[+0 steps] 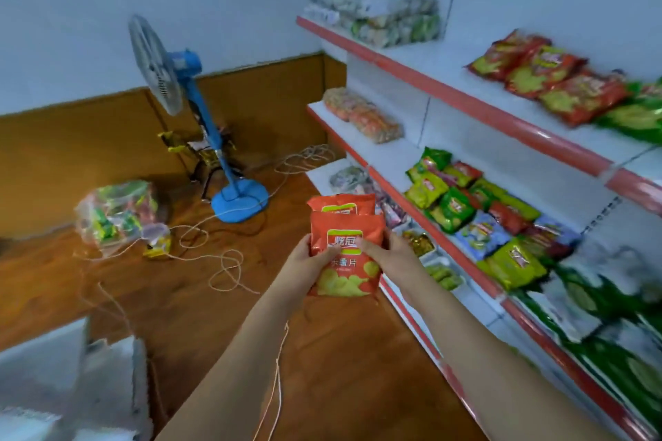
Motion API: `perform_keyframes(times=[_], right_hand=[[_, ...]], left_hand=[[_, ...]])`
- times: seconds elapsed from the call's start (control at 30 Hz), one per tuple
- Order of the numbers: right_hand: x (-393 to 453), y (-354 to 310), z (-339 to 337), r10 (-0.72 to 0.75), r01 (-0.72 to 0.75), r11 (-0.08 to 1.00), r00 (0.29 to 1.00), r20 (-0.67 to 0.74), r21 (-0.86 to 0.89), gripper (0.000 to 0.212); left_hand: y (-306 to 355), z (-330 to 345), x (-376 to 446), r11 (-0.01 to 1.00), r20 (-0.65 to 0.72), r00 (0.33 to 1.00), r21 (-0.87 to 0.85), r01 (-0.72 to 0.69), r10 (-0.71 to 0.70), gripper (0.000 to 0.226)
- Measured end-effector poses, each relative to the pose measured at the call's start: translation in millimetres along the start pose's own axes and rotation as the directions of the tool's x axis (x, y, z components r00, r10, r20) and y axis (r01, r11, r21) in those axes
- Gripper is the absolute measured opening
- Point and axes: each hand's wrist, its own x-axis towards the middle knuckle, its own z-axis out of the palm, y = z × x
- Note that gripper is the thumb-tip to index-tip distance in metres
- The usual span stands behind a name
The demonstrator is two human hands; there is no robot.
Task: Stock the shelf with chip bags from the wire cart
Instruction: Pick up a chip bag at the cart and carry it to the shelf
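Our two bare forearms stretched forward, our left hand (311,259) and right hand (388,253) close together, fingers curled in grip

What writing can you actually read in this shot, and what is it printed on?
"炫冠": logo panel of the front orange chip bag, gripped by the left hand and right hand.
"薯片": below that logo; a character before it is partly covered.
Bags on the shelf: print too blurred to read.
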Motion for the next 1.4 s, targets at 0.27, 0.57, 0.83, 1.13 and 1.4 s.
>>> perform_keyframes(times=[0.27, 0.57, 0.83, 1.13, 1.4], right_hand=[[136.4, 18.5, -38.5, 0.136, -0.113, 0.989, 0.939, -0.315, 0.092, 0.043], [284.2, -24.6, -47.1, 0.271, -0.235, 0.961, 0.897, -0.350, 0.144, 0.028], [404.7, -17.0, -102.5, 0.318, -0.364, 0.931, 0.831, -0.456, -0.014, 0.042], [550.6, 42.2, -228.8, 0.177, -0.396, 0.894, 0.743, -0.646, -0.210, 0.039], [575.2, 61.0, -241.7, 0.231, -0.513, 0.818, 0.708, -0.667, -0.260, 0.061]], left_hand=[[16.9, 34.7, 185.2, 0.992, 0.259, 0.962, 0.114, 0.062, -0.090, 0.063], [96.3, 26.4, 373.0, 0.928, 0.434, 0.879, 0.373, 0.021, -0.195, 0.042], [102.4, 76.5, 523.8, 0.861, 0.472, 0.847, 0.507, -0.034, -0.245, 0.060], [47.3, 169.1, 715.3, 0.845, 0.386, 0.918, 0.517, -0.136, -0.088, 0.020], [-6.2, 221.4, 741.6, 0.590, 0.473, 0.814, 0.780, -0.209, -0.336, 0.097]])
